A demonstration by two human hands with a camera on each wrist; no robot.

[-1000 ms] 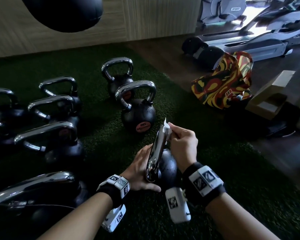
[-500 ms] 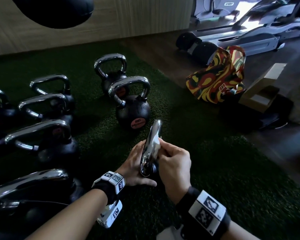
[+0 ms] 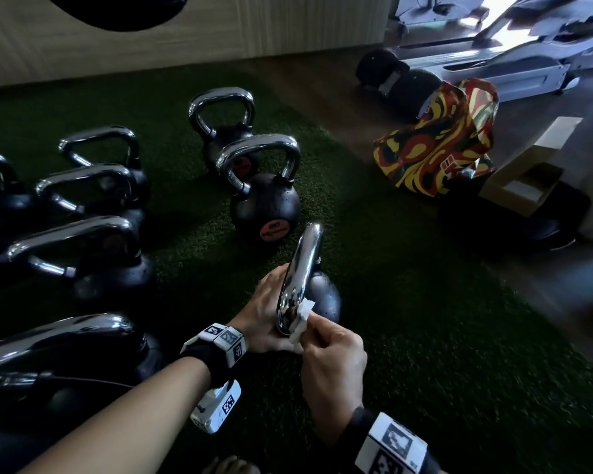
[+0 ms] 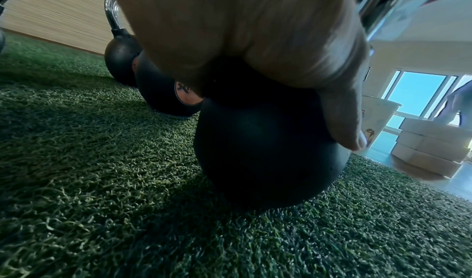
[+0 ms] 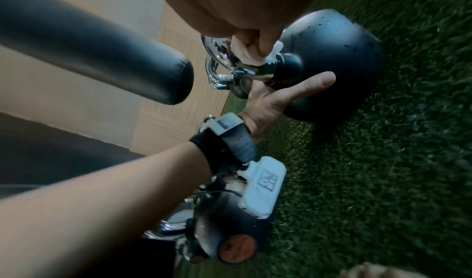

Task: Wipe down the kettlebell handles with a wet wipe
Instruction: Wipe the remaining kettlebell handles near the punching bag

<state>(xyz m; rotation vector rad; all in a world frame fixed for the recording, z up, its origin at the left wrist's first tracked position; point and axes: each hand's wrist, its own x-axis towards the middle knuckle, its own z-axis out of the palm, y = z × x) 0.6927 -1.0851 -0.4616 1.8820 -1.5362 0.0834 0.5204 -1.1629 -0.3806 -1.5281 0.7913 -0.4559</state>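
Observation:
A black kettlebell (image 3: 324, 295) with a chrome handle (image 3: 303, 265) stands on green turf, its handle seen end-on in the head view. My left hand (image 3: 271, 309) holds it from the left, thumb laid across the black body (image 5: 332, 50) and fingers hidden behind the handle. With its fingers curled, my right hand (image 3: 317, 328) pinches a small white wet wipe (image 3: 302, 319) against the near lower end of the handle. In the right wrist view the wipe (image 5: 277, 47) sits where chrome meets the black neck. The left wrist view shows my palm (image 4: 255, 29) over the kettlebell's body (image 4: 268, 151).
Several more chrome-handled kettlebells stand close by on the turf (image 3: 425, 336), one just ahead (image 3: 264, 200) and others to the left (image 3: 107, 254). A patterned bag (image 3: 439, 145) and a cardboard box (image 3: 528, 179) lie at right. A black punching bag (image 3: 117, 8) hangs overhead.
My right hand has slid the wipe from the far top end of the handle down to its near lower end. My left hand has stayed on the kettlebell.

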